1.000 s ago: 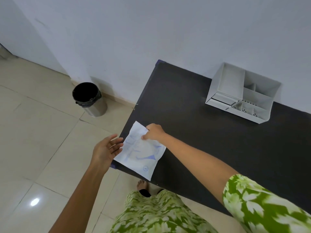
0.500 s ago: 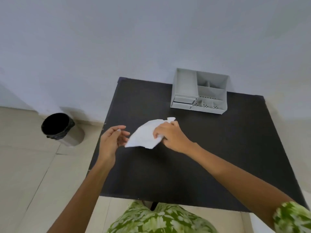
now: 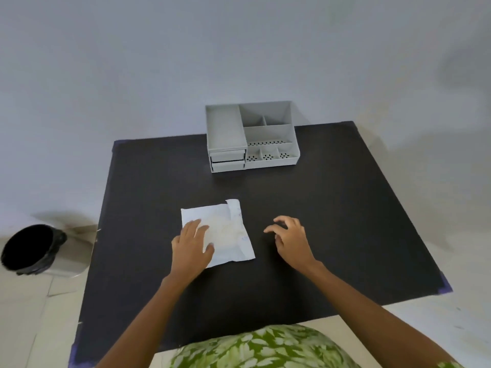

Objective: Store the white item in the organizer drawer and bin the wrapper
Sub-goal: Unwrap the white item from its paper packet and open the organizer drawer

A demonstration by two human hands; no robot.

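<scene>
A flat white wrapped packet [image 3: 225, 229] lies on the black table [image 3: 332, 221], a little left of centre. My left hand [image 3: 192, 243] rests flat on the packet's near-left part, fingers spread. To the right of the packet, my right hand [image 3: 291, 236] hovers just above the table with its fingers loosely curled and nothing in them. The grey organizer [image 3: 251, 135] stands at the table's far edge against the wall, with two shut drawers [image 3: 227, 160] at its front left. A black-lined bin [image 3: 34, 251] stands on the floor to the left of the table.
A pale wall runs behind the table. Tiled floor surrounds the table on the left and right. My green patterned clothing [image 3: 260, 346] shows at the near edge.
The packet, held in my right hand above the table before, now lies flat on it. My right hand has let go and moved right. My left hand has come down onto the packet.
</scene>
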